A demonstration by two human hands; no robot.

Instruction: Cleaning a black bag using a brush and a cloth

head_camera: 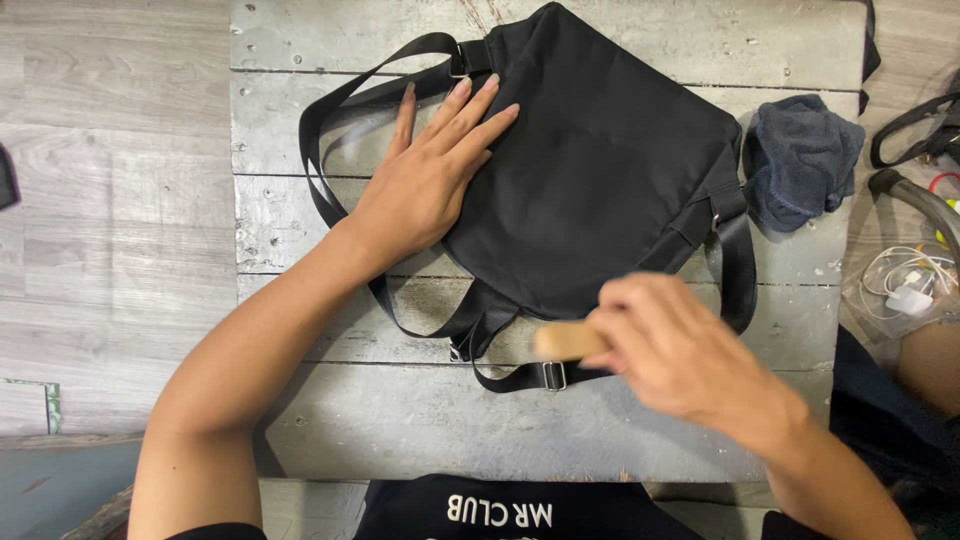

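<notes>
Black bag (pixel 610 170) flat at centre of grey plank table (pixel 400 420), straps splayed toward person. Left hand (pixel 430 170) open, palm pressing bag's left edge, steadying. Right hand (pixel 680 350) closed around wooden brush handle (pixel 568 340) at bag's near edge, blurred; brushing step, judged. Dark cloth (pixel 800 160) right of bag, white cable (pixel 905 285) beyond; neither obstructs.
</notes>
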